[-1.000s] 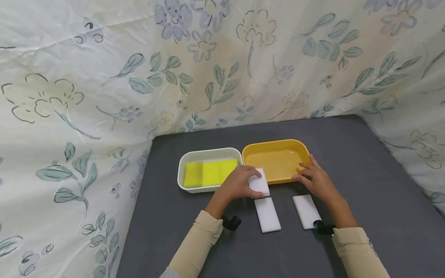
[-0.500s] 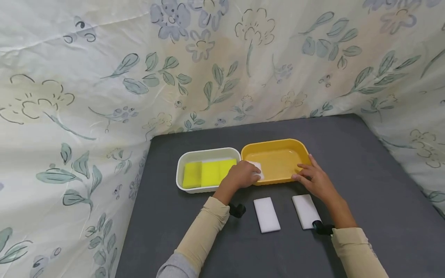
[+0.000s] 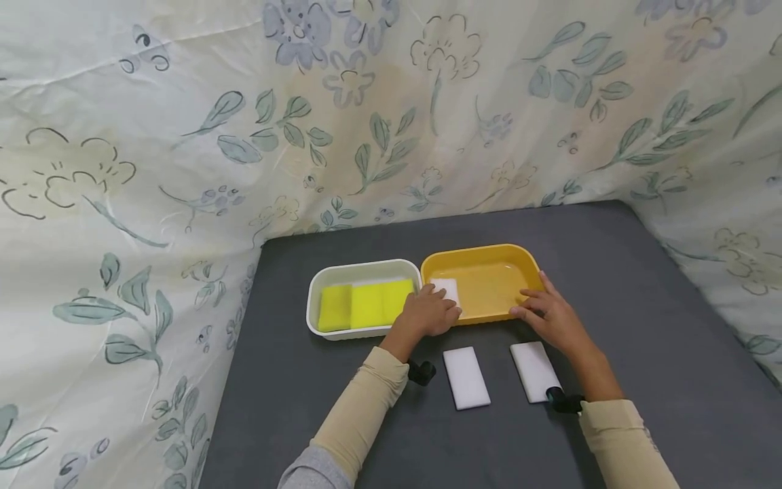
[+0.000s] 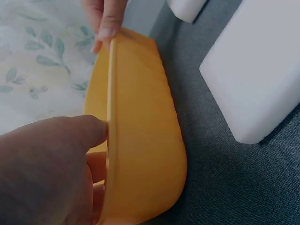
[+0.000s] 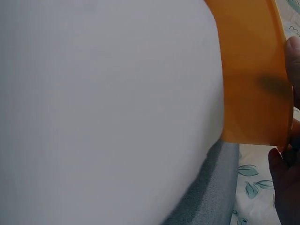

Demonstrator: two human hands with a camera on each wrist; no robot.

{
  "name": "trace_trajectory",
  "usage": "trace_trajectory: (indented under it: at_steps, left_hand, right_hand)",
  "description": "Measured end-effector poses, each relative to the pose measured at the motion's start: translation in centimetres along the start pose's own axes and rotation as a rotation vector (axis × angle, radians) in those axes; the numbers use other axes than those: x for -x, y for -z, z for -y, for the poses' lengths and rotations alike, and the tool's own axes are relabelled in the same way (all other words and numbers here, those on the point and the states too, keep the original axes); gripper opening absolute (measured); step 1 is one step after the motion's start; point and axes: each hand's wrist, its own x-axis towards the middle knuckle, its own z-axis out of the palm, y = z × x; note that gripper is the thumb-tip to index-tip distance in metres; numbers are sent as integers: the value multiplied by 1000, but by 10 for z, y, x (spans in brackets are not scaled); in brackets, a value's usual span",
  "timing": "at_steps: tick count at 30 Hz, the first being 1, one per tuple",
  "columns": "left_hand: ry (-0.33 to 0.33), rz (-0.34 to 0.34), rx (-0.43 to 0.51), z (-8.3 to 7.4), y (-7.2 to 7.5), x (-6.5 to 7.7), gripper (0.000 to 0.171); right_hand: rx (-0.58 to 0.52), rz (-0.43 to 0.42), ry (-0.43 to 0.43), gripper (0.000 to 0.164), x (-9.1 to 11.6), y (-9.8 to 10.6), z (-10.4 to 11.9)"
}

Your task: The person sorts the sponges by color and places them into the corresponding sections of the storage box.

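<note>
while the right hand [image 3: 546,320] pinches the yellow tray [image 3: 489,280] by its rim, the left hand [image 3: 430,314], fingers apparently apart, seems to be seating the white block [image 3: 449,286] inside, a loose block [image 3: 467,378] likely wanted next.

Pale floral cloth [image 3: 366,122] behind and along both sides of a dark grey tabletop [image 3: 507,445]
</note>
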Motion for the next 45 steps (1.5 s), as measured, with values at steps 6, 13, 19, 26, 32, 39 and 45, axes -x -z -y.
trace_trajectory:
  at_steps: [6,13,19,26,32,39,45]
  left_hand:
    - [41,4,18,-3,0,0,54]
    - [49,1,53,-3,0,-2,55]
    - [46,-8,69,-3,-4,-1,55]
    - [-14,-74,69,-4,-8,-1,51]
    - [-128,-240,39,-15,-15,17,43]
    - [-416,-474,39,-28,-42,49,39]
    - [-399,-500,9,-31,-58,63,44]
  right_hand:
    - [59,18,-17,36,-2,3,6]
    - [83,34,-11,36,-2,4,9]
    - [88,60,-21,38,-1,4,10]
    - [103,69,-24,37,-1,7,13]
    - [122,69,-10,37,-1,4,12]
    - [117,18,86,24,-1,1,12]
    - [121,7,100,23,-1,3,9]
